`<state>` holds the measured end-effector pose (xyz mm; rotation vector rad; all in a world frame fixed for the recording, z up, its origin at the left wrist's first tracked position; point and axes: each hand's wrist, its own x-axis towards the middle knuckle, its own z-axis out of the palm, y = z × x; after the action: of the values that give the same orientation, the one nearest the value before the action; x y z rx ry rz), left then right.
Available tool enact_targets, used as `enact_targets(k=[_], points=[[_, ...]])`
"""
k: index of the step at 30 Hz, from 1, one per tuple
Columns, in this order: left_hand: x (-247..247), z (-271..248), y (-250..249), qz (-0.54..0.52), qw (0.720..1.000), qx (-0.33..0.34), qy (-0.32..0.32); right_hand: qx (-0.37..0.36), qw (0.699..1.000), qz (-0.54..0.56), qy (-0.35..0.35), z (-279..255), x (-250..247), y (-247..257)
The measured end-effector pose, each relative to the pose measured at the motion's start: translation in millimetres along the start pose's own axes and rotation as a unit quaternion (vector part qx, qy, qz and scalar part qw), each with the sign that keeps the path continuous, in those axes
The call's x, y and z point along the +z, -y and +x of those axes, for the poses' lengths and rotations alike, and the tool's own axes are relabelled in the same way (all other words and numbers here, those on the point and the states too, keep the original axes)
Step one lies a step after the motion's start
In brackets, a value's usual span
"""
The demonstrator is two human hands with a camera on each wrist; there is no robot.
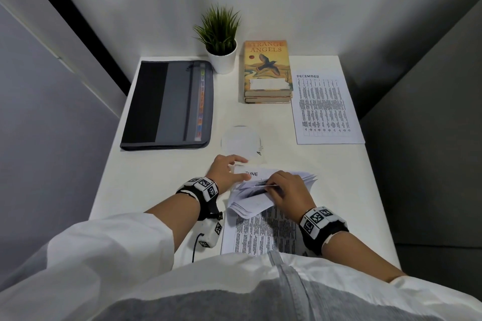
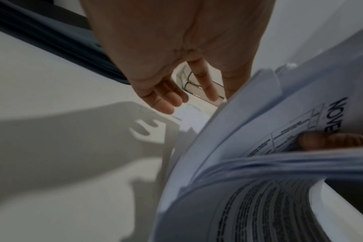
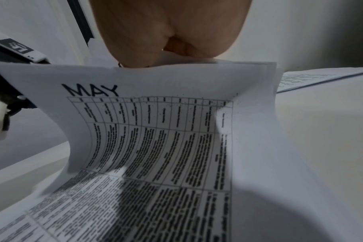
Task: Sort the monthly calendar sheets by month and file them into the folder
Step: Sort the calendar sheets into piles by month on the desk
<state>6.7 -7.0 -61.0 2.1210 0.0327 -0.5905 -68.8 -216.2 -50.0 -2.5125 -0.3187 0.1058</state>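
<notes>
A stack of calendar sheets (image 1: 260,232) lies at the desk's front edge, its upper sheets bent up and fanned. My left hand (image 1: 229,168) pinches the top left corner of the raised sheet headed JUNE (image 1: 257,173), thumb on its face. In the left wrist view the other fingers (image 2: 166,99) stay straight beside the paper (image 2: 228,139). My right hand (image 1: 284,190) curls over the fanned sheets and grips their top edges. The MAY sheet (image 3: 155,122) bends below its palm. A DECEMBER sheet (image 1: 326,107) lies alone at the right. The black and grey folder (image 1: 167,104) lies shut at the back left.
A potted plant (image 1: 221,41) and two stacked books (image 1: 267,70) stand at the back of the white desk (image 1: 156,177). A clear sleeve (image 1: 241,142) lies in the middle. A small white tagged box with a cable (image 1: 210,233) sits by my left forearm.
</notes>
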Motion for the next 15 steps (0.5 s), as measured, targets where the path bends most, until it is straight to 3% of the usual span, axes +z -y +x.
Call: enact_targets(k=[4, 8, 11, 15], points=[[1, -4, -5, 0.049, 0.998, 0.024, 0.019, -0.006, 0.999, -0.007, 0.039, 7, -7, 1], [-2, -7, -9, 0.003, 0.999, 0.008, 0.039, -0.01, 0.994, -0.041, 0.103, 24, -19, 1], [-3, -10, -18, -0.022, 0.999, 0.01, 0.024, -0.006, 0.992, -0.066, 0.11, 30, -22, 1], [-9, -14, -35, -0.115, 0.992, 0.03, -0.043, 0.015, 0.993, -0.06, 0.106, 30, -22, 2]])
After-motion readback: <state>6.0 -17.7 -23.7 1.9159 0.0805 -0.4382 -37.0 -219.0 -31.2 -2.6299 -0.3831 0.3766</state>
